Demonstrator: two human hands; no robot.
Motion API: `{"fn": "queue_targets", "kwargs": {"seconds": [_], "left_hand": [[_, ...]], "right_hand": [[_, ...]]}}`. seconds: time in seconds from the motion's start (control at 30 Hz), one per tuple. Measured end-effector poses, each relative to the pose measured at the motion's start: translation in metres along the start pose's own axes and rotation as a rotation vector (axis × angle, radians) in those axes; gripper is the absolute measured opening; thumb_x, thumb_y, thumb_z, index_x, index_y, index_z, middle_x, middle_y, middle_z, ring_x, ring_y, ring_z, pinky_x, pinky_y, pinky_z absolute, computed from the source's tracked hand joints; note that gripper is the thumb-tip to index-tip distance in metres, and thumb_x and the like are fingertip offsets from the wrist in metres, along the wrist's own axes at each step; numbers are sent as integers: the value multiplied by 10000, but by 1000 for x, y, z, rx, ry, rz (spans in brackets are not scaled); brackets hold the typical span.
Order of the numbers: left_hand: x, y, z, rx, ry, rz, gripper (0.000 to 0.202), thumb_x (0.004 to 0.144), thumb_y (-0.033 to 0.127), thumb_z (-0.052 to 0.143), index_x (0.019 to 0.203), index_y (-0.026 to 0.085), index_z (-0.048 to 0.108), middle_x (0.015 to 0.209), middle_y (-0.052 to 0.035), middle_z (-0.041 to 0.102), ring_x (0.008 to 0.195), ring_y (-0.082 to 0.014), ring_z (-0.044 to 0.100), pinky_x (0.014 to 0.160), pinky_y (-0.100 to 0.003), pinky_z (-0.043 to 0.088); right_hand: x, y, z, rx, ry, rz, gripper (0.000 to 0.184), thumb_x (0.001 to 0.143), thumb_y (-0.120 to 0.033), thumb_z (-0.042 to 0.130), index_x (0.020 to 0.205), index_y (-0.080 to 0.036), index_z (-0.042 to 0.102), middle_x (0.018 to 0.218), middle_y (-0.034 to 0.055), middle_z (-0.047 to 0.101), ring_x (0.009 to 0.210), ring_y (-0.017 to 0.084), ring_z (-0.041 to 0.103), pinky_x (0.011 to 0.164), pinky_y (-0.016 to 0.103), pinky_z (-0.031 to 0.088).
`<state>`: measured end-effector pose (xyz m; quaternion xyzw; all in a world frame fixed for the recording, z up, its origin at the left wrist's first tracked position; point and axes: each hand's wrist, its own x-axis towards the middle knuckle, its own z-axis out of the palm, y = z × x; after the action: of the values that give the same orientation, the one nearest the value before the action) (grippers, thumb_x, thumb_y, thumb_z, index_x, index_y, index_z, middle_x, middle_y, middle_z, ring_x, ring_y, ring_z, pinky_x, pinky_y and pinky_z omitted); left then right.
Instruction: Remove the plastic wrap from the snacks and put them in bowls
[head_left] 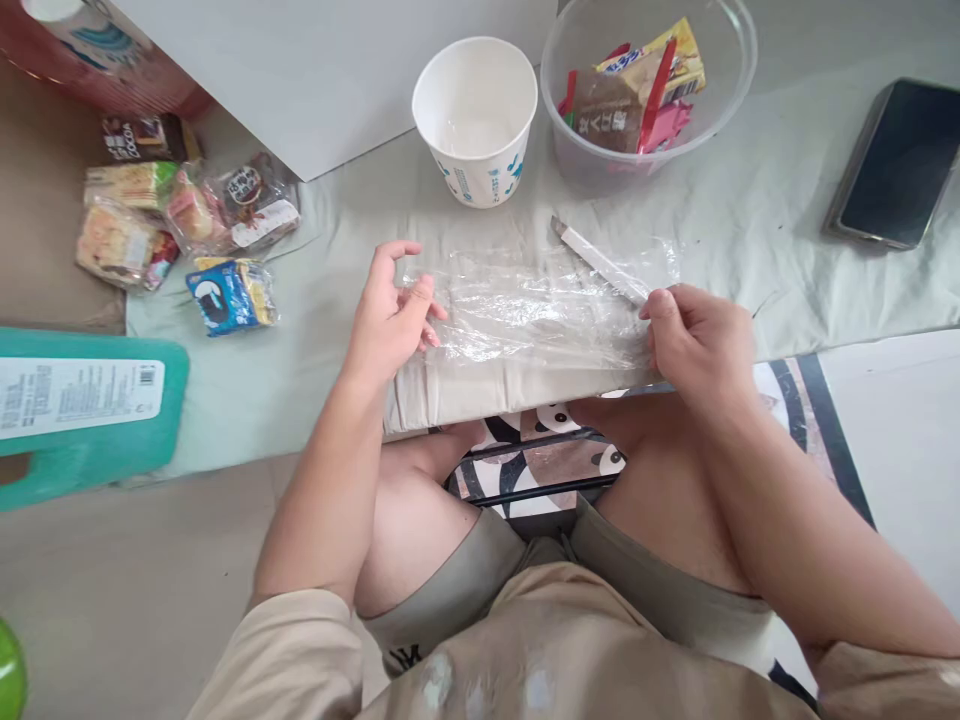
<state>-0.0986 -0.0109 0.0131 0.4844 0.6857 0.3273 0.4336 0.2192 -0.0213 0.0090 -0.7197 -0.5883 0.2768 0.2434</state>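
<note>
A crinkled sheet of clear plastic wrap (517,310) lies spread on the cloth-covered table between my hands. My left hand (394,315) is at its left edge, fingers bent and apart, with nothing visible gripped. Closed around the lower end of a slim white utility knife (600,262) is my right hand (701,340), at the wrap's right side. The knife's dark, angled tip points up and left over the wrap. Behind the wrap stands a white paper cup (474,125) with blue print. Right of the cup, a clear plastic tub (592,175) contains several wrapped snacks (630,95).
A black phone (896,165) lies at the right. Several packaged snacks (232,205) and a blue packet (229,295) are at the left, near a teal jug (161,440). A large white box (337,70) stands at the back. The table's front edge runs above my knees.
</note>
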Motion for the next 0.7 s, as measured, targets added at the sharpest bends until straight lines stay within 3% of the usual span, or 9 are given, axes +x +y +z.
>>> {"fn": "queue_targets", "kwargs": {"seconds": [0.1, 0.17, 0.23, 0.3, 0.47, 0.6, 0.7], "left_hand": [[-3, 7, -2, -104, -76, -15, 657, 910, 352, 705, 1475, 358, 369, 943, 36, 763, 516, -108, 620, 442, -271, 437], [-4, 9, -2, -126, -72, 11, 726, 903, 334, 712, 1511, 382, 318, 1057, 29, 772, 475, -87, 570, 397, -267, 370], [-1, 7, 0, -108, -41, 38, 696, 929, 341, 685, 1516, 400, 316, 1108, 31, 770, 418, -62, 476, 370, -269, 301], [3, 2, 3, -68, -5, 69, 649, 952, 357, 664, 1510, 403, 336, 1117, 36, 766, 425, -57, 441, 382, -275, 313], [18, -18, 7, 52, 130, 212, 607, 970, 394, 662, 1512, 372, 391, 1099, 23, 730, 660, -105, 612, 529, -273, 455], [24, -29, 5, 209, 200, 303, 566, 932, 326, 660, 1464, 351, 466, 1135, -11, 725, 652, -117, 615, 617, -293, 521], [25, -30, 3, 337, 234, 366, 547, 911, 282, 638, 1437, 323, 492, 1132, -29, 730, 654, -129, 623, 711, -319, 556]], "right_hand": [[2, 1, 1, -7, -5, 11, 338, 975, -440, 530, 730, -233, 638, 515, -23, 513, 521, 158, 495, 578, 321, 357], [3, 0, 1, -15, -11, 28, 320, 977, -419, 533, 744, -233, 652, 517, -24, 517, 521, 160, 498, 584, 324, 358], [2, 0, 1, -20, -18, 58, 312, 985, -411, 528, 759, -235, 653, 524, -23, 523, 527, 166, 509, 594, 326, 365], [2, 0, 2, -2, -13, 75, 310, 997, -415, 512, 778, -238, 641, 537, -22, 536, 543, 174, 534, 606, 329, 384], [1, 2, 2, 73, 35, 49, 313, 1022, -453, 431, 883, -248, 623, 564, -36, 541, 531, 173, 544, 613, 334, 407], [4, -1, 2, 31, 52, 100, 150, 938, -403, 571, 995, -266, 591, 521, -74, 518, 489, 172, 520, 599, 336, 396], [6, -2, 1, 50, 86, 106, 194, 872, -360, 634, 1033, -277, 565, 523, -82, 529, 536, 195, 571, 633, 354, 431]]}}
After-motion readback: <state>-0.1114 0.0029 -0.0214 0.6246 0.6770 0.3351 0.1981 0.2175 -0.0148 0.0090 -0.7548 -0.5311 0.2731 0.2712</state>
